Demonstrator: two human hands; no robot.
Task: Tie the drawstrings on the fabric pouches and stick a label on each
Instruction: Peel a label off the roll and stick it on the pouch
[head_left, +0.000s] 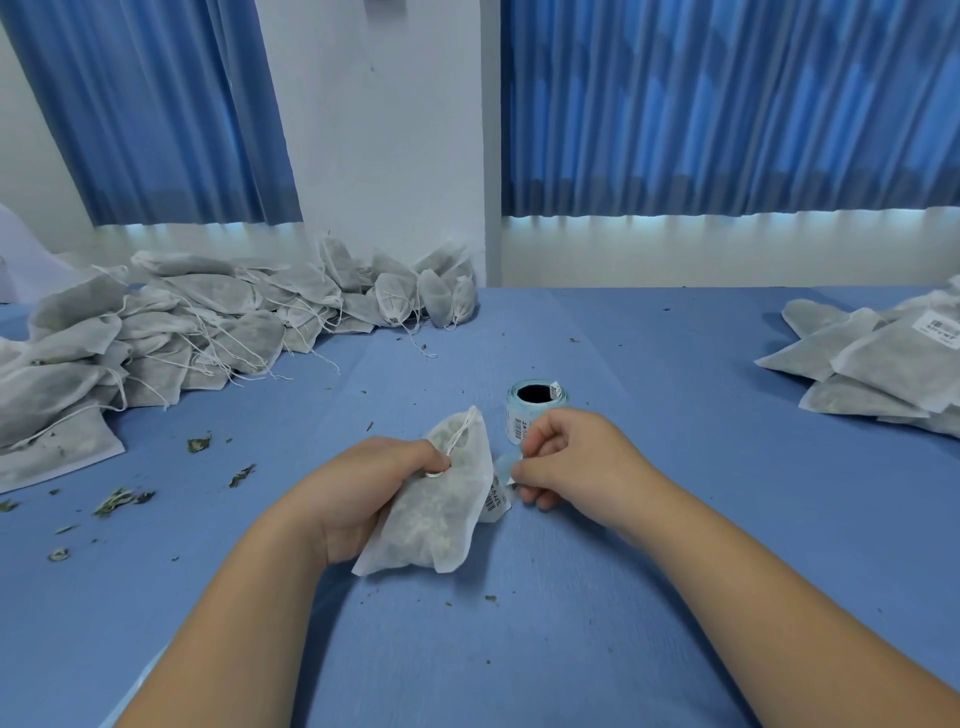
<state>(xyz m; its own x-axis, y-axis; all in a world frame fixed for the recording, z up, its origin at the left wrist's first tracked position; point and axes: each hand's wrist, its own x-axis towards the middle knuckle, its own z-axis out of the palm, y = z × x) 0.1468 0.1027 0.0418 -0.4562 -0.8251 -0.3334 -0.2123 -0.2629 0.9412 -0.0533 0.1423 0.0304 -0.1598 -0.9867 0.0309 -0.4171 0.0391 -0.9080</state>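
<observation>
1. Nearest me are my two bare forearms, reaching in low over the blue cloth-covered table (675, 545) and meeting near its middle.
2. My left hand (384, 488) is curled round the upper part of a white non-woven fabric pouch filled with dark dried herb (441, 519). The thumb presses on its thin white drawstring (460, 435), which loops up to the gathered mouth.
3. The pouch's long axis runs from the mouth, away from me, down to the flat bottom near my wrist. Its right edge faces my other hand.
4. A small white barcode label (496, 503) touches that right edge; I cannot tell whether it is stuck down yet.
5. My right hand (576, 467), knuckles up and fingers curled, pinches the pale blue backing strip (506, 460) just beside the pouch. It is the nearer hand to the label.
6. I judge the label must travel leftward onto the pouch's face while my left hand keeps the pouch steady.
7. Further back, from the left: a heap of grey-white pouches with loose strings (182, 332), an upright blue label roll (535, 400) just behind my right hand, and a stack of flat labelled pouches (872, 364).
</observation>
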